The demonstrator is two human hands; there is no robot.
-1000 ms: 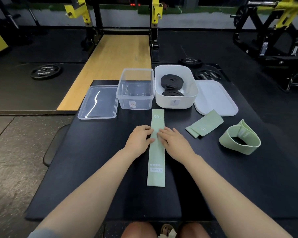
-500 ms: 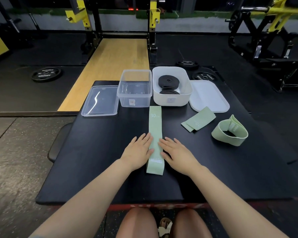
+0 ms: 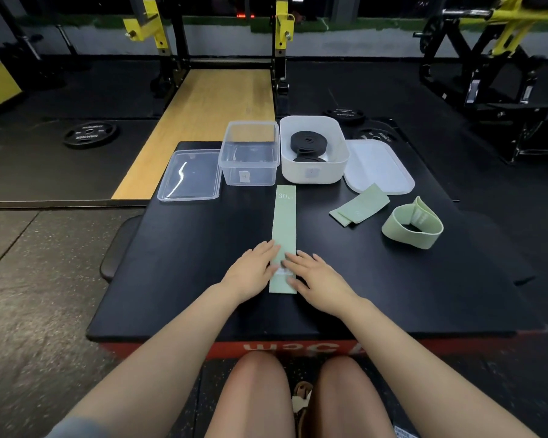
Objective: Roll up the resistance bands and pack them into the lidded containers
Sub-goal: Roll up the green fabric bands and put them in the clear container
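Observation:
A long pale green resistance band [image 3: 284,222] marked 30 lies flat down the middle of the black table [image 3: 203,248]. My left hand [image 3: 253,270] and my right hand [image 3: 313,276] lie with straight fingers on its near end, one at each side. A folded green band [image 3: 359,205] and a standing green loop band [image 3: 413,224] lie to the right. The clear container [image 3: 250,153] stands empty with its clear lid [image 3: 190,175] beside it. The white container [image 3: 313,150] holds two rolled black bands [image 3: 307,142]; its white lid [image 3: 378,165] lies to its right.
The table's near edge [image 3: 266,335] is just above my knees. A padded seat [image 3: 118,248] juts out at the table's left. Weight plates [image 3: 91,134] lie on the gym floor, and a yellow rack [image 3: 222,33] stands behind a wooden platform.
Both hands have slid along the green band toward its near end, fingers flattening on it. The view has pulled back, so the table looks farther away.

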